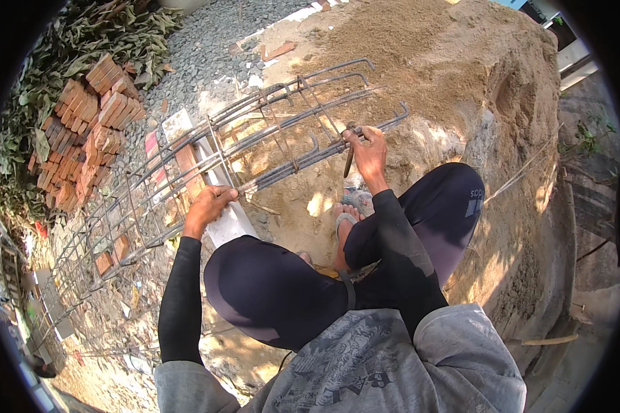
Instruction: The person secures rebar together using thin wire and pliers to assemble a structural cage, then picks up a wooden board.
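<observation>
A long rebar cage [255, 141], made of lengthwise bars tied to square stirrups, runs diagonally from the far right down to the lower left. My left hand [210, 206] is closed at its near side, with thumb and fingers pinched at a stirrup corner on the lower bar. Further right, my right hand [370, 153] is wrapped round dark pincers [349, 160], whose upper end rests against the near bars close to their hooked ends. Any tie wire at either hand is too fine to make out.
A white-topped plank [231, 220] lies under the cage, by my left knee. Stacked red bricks [89, 134], dry leaves [21, 138] and grey gravel [203, 45] are at the far left. Sandy soil [406, 41] rises at the far right. My sandalled foot [344, 230] is below my right hand.
</observation>
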{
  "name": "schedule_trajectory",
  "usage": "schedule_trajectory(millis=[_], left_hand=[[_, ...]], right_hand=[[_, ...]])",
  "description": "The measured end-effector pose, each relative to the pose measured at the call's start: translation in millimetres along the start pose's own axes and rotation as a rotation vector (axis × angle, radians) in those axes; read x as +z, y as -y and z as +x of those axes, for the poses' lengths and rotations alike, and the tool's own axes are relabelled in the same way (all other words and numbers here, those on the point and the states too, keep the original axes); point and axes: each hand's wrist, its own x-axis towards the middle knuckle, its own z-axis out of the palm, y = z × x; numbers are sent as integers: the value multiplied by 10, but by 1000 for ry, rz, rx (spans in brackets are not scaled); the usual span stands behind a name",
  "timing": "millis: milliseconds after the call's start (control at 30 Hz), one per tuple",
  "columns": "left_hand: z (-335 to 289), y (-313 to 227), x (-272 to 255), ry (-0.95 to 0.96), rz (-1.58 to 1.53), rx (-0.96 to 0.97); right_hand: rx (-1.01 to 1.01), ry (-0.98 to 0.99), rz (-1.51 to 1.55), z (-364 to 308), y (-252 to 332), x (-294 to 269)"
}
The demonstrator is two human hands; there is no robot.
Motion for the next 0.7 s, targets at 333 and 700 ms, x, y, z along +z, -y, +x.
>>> schedule_trajectory(millis=[333, 700], left_hand=[[-164, -179, -94, -17, 46, -78], [-156, -80, -64, 13, 100, -47]], right_hand=[[-171, 206, 368, 1052, 1691, -1289], [726, 1435, 470, -1460, 1240, -295]])
